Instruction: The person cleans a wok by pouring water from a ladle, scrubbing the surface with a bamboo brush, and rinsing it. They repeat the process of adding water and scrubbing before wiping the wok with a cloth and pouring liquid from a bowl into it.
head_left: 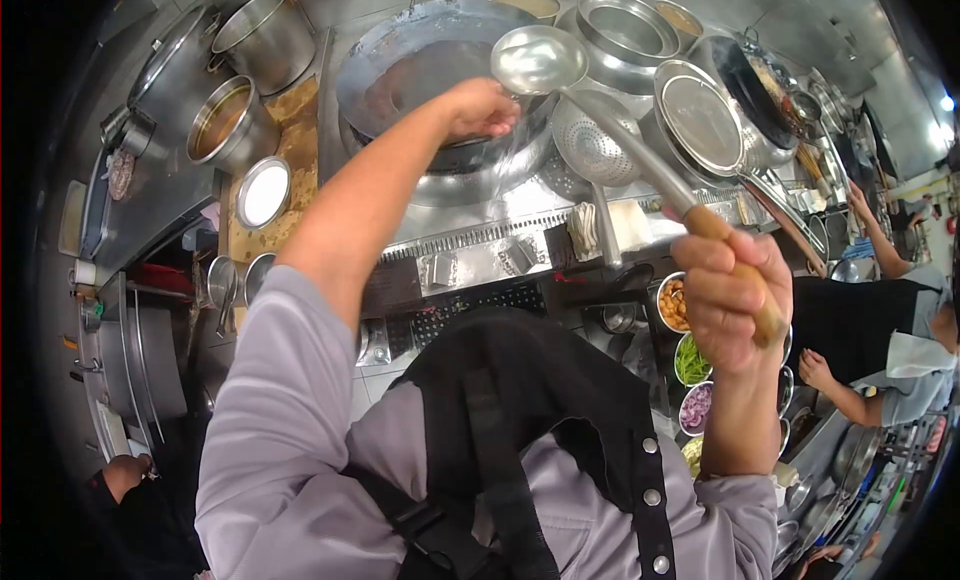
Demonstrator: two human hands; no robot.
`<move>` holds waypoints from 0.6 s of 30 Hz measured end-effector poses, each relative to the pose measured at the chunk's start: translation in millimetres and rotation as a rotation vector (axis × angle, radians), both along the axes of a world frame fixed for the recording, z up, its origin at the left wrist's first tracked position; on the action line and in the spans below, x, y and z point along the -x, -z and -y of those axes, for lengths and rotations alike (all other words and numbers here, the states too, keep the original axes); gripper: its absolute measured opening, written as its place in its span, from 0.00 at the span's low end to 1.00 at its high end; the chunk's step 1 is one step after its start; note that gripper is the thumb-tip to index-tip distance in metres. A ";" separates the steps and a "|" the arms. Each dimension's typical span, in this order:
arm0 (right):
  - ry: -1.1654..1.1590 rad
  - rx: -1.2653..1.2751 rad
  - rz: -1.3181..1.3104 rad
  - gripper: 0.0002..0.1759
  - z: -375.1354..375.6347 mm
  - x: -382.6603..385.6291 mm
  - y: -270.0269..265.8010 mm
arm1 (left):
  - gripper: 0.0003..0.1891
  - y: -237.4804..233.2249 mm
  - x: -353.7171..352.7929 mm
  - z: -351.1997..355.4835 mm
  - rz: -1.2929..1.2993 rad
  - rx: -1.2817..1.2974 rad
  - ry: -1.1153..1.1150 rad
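My right hand [728, 298] grips the wooden handle of a long steel ladle [537, 60]. Its bowl hangs over the rim of a big wok [420, 65] on the stove. My left hand [478, 110] is closed on the wok's near edge, seemingly around its handle, which I cannot see clearly. The wok looks dark inside, with liquid or oil. A grey sleeve and a black apron fill the lower part of the view.
Steel pots [262, 30] and a pot of brown liquid [222, 120] stand at the left. A perforated strainer [590, 145] and a flat skimmer [700, 115] lie right of the wok. Bowls of ingredients [680, 305] sit under my right hand. Another person [880, 330] works at the right.
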State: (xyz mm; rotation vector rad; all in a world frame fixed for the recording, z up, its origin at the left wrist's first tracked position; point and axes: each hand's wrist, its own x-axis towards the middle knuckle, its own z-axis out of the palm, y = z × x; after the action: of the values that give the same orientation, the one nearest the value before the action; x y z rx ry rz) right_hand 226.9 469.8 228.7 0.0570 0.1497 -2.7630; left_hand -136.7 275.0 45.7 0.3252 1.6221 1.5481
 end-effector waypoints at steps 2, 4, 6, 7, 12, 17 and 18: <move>0.008 -0.012 0.047 0.09 12.6 -14.9 -1.7 | 0.07 -8.7 -13.7 24.4 -0.169 0.090 0.024; 0.009 -0.081 0.031 0.10 22.9 -26.7 -2.6 | 0.11 -15.8 -25.3 55.2 -1.131 0.396 0.294; 0.038 -0.096 0.060 0.15 35.9 -32.9 -9.9 | 0.13 -22.6 -39.1 71.2 -1.080 0.474 0.300; 0.026 -0.135 0.064 0.18 40.2 -33.7 -11.6 | 0.13 -20.6 -46.8 71.6 -1.114 0.431 0.200; 0.014 -0.250 0.088 0.21 49.0 -6.4 -18.1 | 0.11 7.3 -77.5 60.6 -1.279 0.295 -0.032; 0.118 -1.164 -0.193 0.34 20.6 74.8 10.0 | 0.08 22.2 -114.0 129.4 -1.603 0.288 -0.365; 0.230 -1.397 -0.200 0.37 17.7 93.3 22.6 | 0.08 26.1 -128.4 145.3 -1.436 0.353 -0.461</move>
State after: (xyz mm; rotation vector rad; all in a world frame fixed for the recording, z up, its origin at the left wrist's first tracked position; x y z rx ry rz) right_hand 133.6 452.1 206.1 0.1557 2.1216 -2.2599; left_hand -8.3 129.6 19.6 1.0761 3.1886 1.2660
